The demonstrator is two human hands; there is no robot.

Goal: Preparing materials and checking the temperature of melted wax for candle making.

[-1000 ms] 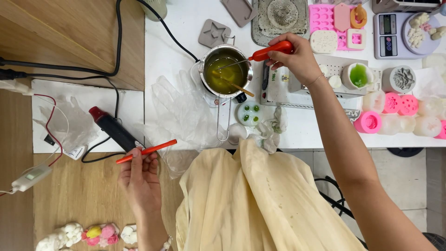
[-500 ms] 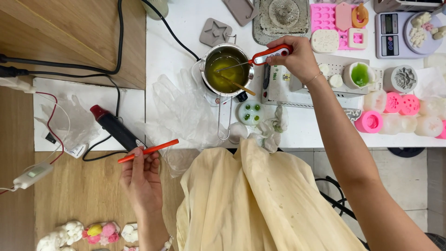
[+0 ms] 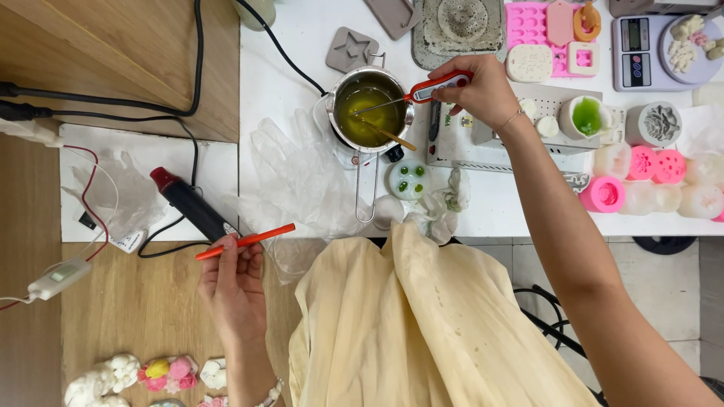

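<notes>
My right hand (image 3: 483, 92) grips a red probe thermometer (image 3: 434, 88) whose thin metal probe dips into yellow-green liquid in a small steel pot (image 3: 369, 113) on the white table (image 3: 294, 68). A wooden stick (image 3: 394, 136) leans inside the pot. My left hand (image 3: 232, 283) hovers over the wooden side surface and pinches a thin orange-red stick (image 3: 246, 241) held nearly level. A cream apron (image 3: 407, 332) covers my lap below.
A black heat gun (image 3: 188, 203) with a red tip lies left of the pot, beside clear plastic gloves (image 3: 298, 177). Pink and white moulds (image 3: 648, 177), a green cup (image 3: 587, 117) and a small scale (image 3: 652, 45) crowd the right. Black cables (image 3: 98, 94) cross the wood; flower shapes (image 3: 151, 373) sit at the bottom left.
My right hand has shifted slightly with the thermometer over the pot, its probe staying in the liquid. The left hand and its stick have hardly moved.
</notes>
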